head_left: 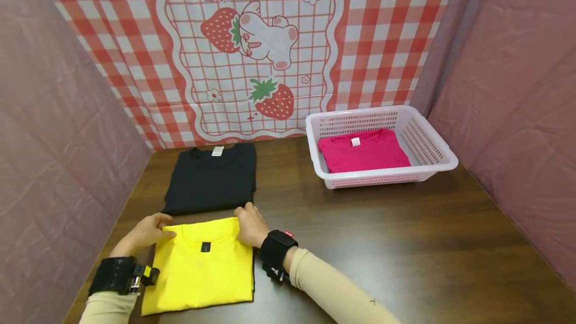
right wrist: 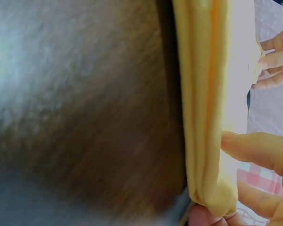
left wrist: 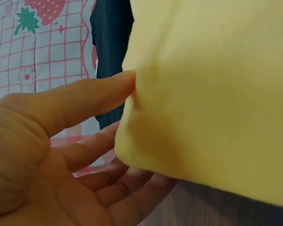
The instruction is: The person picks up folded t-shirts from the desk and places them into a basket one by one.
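Observation:
A folded yellow T-shirt [head_left: 207, 276] with a dark neck label lies at the front left of the table. My left hand [head_left: 145, 235] pinches its far left corner; in the left wrist view the thumb [left wrist: 94, 94] is on top and the other fingers reach beneath. At the far right corner my right hand [head_left: 252, 226] grips the same shirt, its thumb [right wrist: 254, 146] over the folded layers in the right wrist view. A thin dark edge shows under the shirt's right side; what it belongs to is hidden. Just beyond lies a folded black T-shirt [head_left: 211, 179] with a white label.
At the back right stands a white plastic basket [head_left: 382, 176] with a folded pink T-shirt [head_left: 364, 154] inside. The brown wooden table [head_left: 382, 254] reaches back to a strawberry-print checked cloth [head_left: 265, 54]. Pink drapes [head_left: 508, 89] hang at both sides.

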Demonstrator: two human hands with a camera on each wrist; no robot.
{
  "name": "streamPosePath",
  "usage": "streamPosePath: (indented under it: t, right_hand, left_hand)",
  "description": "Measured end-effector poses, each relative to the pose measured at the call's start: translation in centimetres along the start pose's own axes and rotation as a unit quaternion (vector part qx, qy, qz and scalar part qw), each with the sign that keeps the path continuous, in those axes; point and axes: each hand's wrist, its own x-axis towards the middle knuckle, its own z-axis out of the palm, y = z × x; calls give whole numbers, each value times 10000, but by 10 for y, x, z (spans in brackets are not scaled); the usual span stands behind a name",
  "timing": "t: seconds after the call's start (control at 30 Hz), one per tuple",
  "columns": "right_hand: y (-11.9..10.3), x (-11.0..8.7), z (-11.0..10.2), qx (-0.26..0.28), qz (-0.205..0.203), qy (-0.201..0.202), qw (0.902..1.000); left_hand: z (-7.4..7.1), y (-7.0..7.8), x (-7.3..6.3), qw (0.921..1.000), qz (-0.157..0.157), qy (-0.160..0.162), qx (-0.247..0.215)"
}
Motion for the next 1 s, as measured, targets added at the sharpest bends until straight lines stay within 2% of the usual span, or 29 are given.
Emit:
streamPosePath:
  t: [0.1,0.23,0.4,0.53,0.67,0.73,0.87,1.0]
  right_hand:
    - [0,1,1,75,49,75,9999]
    - [-1,1,0,192,181,172,9995]
    - [-2,0,-4,732,550,275,9954]
    - [0,1,-4,913,882,401,9911]
    - [1,3,-6,804,1313,80,9880]
    - [1,3,-8,778,1461,-114,9861]
    - [0,2,-10,862,1503,-300,9844]
    - [-1,-2,-11,1163,1368,-252,9834]
  left_hand:
    - [0,-1,0,9999,26,57,-132]
    - [2,-1,-1,9991,66,356,-214]
    - [2,0,-2,9980,-68,601,-201]
    - [3,-3,-5,9985,-290,382,-280]
    - [4,-7,-9,9980,-581,-40,-231]
    - [4,-9,-11,9977,-639,-152,-169]
    - [6,-11,-14,9987,-510,-86,-34]
    - [7,-9,-17,9995,-294,130,43]
